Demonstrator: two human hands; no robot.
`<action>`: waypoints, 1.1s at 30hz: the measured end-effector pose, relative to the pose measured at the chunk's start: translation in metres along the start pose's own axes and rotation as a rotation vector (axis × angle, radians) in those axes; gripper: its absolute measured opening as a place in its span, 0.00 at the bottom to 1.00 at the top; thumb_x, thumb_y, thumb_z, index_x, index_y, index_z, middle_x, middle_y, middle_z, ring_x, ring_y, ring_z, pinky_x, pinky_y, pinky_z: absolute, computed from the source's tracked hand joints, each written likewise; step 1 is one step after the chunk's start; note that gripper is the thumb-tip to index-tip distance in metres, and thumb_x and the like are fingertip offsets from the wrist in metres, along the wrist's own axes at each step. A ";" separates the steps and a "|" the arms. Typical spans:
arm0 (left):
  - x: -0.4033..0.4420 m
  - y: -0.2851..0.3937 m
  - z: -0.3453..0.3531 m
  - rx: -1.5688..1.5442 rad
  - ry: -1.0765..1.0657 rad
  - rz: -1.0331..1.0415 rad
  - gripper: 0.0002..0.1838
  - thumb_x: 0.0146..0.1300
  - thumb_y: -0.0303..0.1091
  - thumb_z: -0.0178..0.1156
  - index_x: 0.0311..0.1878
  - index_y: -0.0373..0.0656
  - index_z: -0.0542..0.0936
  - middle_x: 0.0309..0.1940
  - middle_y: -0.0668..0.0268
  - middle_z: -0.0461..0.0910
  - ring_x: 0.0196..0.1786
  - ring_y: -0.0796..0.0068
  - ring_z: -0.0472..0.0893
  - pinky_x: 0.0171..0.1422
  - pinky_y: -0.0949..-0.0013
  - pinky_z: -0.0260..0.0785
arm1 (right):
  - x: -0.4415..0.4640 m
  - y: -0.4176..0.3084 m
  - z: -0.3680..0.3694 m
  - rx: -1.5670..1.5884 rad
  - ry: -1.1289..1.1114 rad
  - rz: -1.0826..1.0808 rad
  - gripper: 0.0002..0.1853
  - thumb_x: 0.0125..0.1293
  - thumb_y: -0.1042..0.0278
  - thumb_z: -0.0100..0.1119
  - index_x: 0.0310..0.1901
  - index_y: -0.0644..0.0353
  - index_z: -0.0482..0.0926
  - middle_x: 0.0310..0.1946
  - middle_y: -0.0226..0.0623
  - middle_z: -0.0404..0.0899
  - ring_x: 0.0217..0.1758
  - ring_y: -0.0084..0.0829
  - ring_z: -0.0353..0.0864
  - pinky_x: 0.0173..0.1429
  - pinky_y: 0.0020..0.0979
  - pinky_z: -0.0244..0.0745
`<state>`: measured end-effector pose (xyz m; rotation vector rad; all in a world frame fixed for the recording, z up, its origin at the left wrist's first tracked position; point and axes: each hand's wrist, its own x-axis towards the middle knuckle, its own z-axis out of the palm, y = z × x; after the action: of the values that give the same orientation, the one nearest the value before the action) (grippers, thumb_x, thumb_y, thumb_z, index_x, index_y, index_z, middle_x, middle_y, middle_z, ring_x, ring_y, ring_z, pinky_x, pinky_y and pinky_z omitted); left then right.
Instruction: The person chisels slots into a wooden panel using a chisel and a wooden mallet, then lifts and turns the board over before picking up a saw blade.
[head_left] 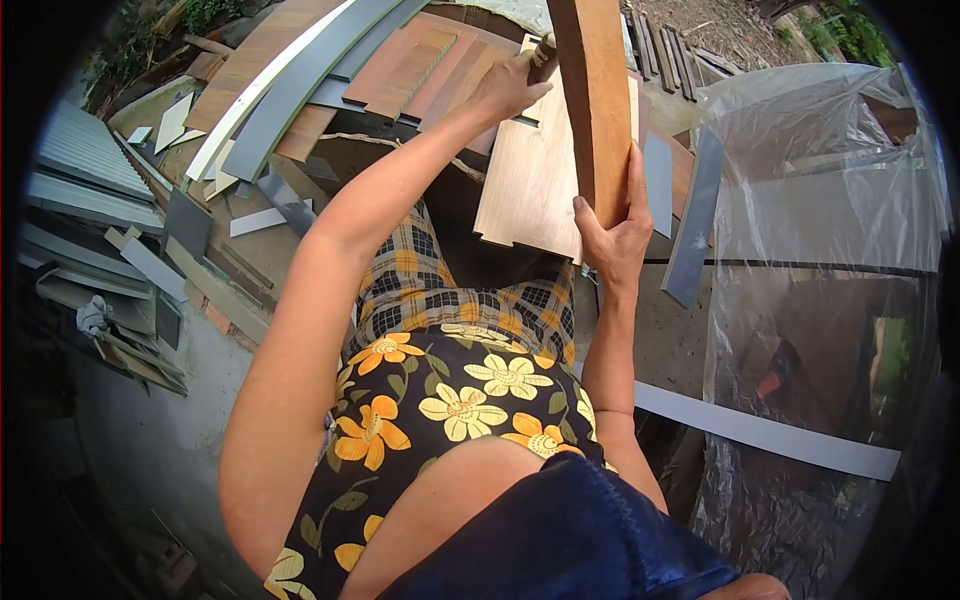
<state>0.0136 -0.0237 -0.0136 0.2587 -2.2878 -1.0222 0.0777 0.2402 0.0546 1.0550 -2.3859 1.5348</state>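
Observation:
My right hand [618, 235] is closed around the lower end of a thick brown wooden plank [597, 110], thumb on one side and fingers along the other. The plank stands up toward the camera and runs out of the top of the head view. My left hand [510, 90] is closed on a short dark brown piece [543, 60] beside the plank's left face. What this piece is, and whether it touches the plank, I cannot tell. Beneath both hands lies a pale wood-grain panel [530, 185] with notched edges, partly hidden by the plank.
Brown boards [400, 75] and long grey strips [290, 100] are piled ahead and to the left. Stacked grey panels [95, 165] lie at far left. Clear plastic sheeting [800, 170] covers things at right, with a white strip [770, 430] across it. A grey strip [693, 225] leans near my right hand.

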 end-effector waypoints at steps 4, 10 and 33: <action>0.000 0.009 -0.010 -0.002 -0.075 0.021 0.18 0.57 0.43 0.66 0.44 0.39 0.79 0.35 0.53 0.84 0.41 0.52 0.84 0.46 0.57 0.76 | 0.002 0.005 0.003 -0.127 -0.070 0.051 0.45 0.47 0.70 0.65 0.71 0.62 0.62 0.58 0.51 0.77 0.57 0.42 0.80 0.63 0.37 0.73; -0.003 0.009 -0.004 0.067 -0.111 -0.016 0.14 0.60 0.38 0.63 0.45 0.41 0.80 0.34 0.57 0.85 0.38 0.58 0.85 0.44 0.62 0.76 | -0.001 0.005 0.007 -0.006 -0.031 0.020 0.45 0.47 0.70 0.65 0.71 0.63 0.62 0.56 0.54 0.77 0.57 0.42 0.80 0.63 0.37 0.73; -0.007 0.026 0.008 -0.030 -0.020 0.047 0.14 0.60 0.35 0.63 0.45 0.38 0.78 0.28 0.58 0.81 0.32 0.64 0.81 0.40 0.62 0.74 | -0.003 -0.003 -0.016 -0.028 -0.009 0.070 0.44 0.46 0.69 0.65 0.71 0.60 0.64 0.60 0.52 0.75 0.60 0.42 0.79 0.64 0.38 0.73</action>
<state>0.0163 0.0020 -0.0023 0.1816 -2.2839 -1.0390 0.0770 0.2543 0.0631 0.9852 -2.4673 1.5167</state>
